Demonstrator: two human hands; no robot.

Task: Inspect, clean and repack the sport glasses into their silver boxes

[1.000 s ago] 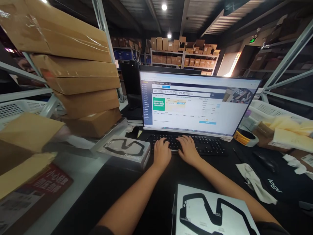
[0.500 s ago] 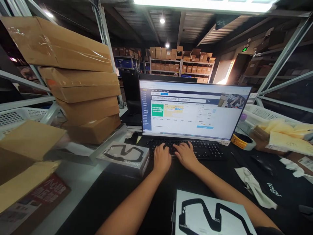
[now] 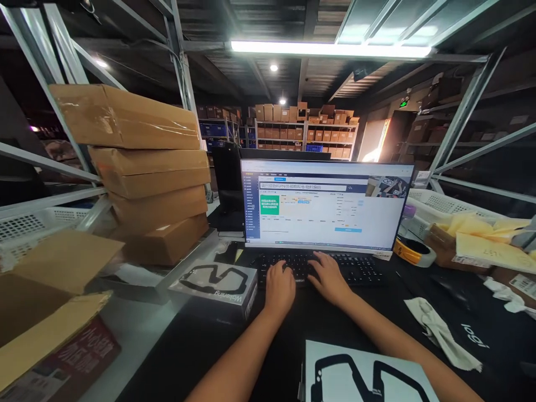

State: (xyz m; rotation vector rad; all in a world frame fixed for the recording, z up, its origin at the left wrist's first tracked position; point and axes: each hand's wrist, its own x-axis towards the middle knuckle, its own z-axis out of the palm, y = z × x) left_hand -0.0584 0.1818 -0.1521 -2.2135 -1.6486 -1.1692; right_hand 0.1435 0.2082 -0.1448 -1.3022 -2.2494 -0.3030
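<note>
My left hand (image 3: pixel 279 286) and my right hand (image 3: pixel 329 277) rest side by side on a black keyboard (image 3: pixel 359 268), fingers spread over the keys and holding nothing. Behind the keyboard stands a lit monitor (image 3: pixel 324 204) showing a form with a green block at its left. A white box printed with a black looped shape (image 3: pixel 359 378) lies on the black desk between my forearms, close to me. A second such box (image 3: pixel 215 285) sits just left of the keyboard.
Several flat cardboard boxes (image 3: pixel 151 167) are stacked at the left, with an open carton (image 3: pixel 46 290) nearer. At the right lie a yellow tape roll (image 3: pixel 414 252), a black mouse (image 3: pixel 453 286), a white cloth (image 3: pixel 439 332) and yellow envelopes (image 3: pixel 486 240). Shelving with cartons (image 3: pixel 305 125) fills the background.
The view has tilted upward, so everything sits lower in the picture and a ceiling strip light shows. My hands stay on the keyboard with small finger shifts.
</note>
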